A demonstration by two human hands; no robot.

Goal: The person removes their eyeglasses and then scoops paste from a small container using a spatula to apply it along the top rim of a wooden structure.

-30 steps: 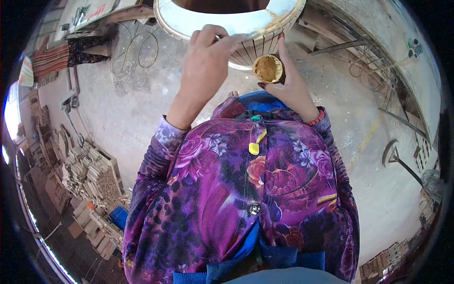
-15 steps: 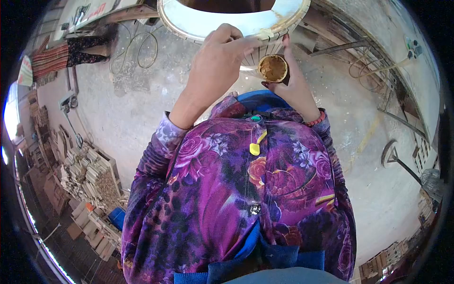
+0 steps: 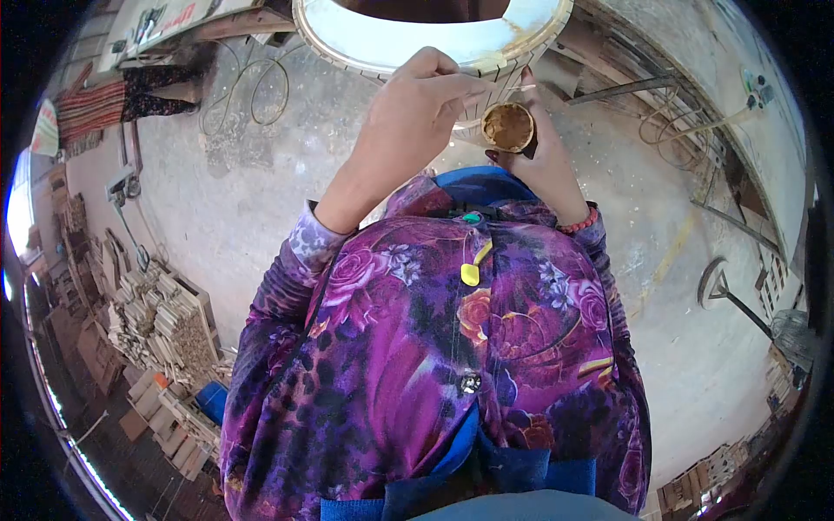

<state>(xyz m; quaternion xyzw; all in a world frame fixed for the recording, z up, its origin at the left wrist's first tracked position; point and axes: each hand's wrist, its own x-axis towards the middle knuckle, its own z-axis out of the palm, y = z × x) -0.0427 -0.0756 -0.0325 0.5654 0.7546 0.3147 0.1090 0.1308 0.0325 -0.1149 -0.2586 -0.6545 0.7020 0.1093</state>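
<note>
my left hand (image 3: 413,113) pinches a thin pale tool (image 3: 524,88) between thumb and fingers, just past the far side of the cup (image 3: 484,130). my right hand (image 3: 546,141) grips that cup, brown paste (image 3: 504,135) inside. beyond both hands is a round, white-topped piece (image 3: 417,42) with slatted sides.

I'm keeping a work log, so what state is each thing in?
Left hand: closed, pinching a thin tool
Thin tool: gripped, partly hidden
Right hand: curled around the cup
Cup: open, brown paste inside
Round frame: pale top, brown-smeared near one side
Wood pieces: stacked
</note>
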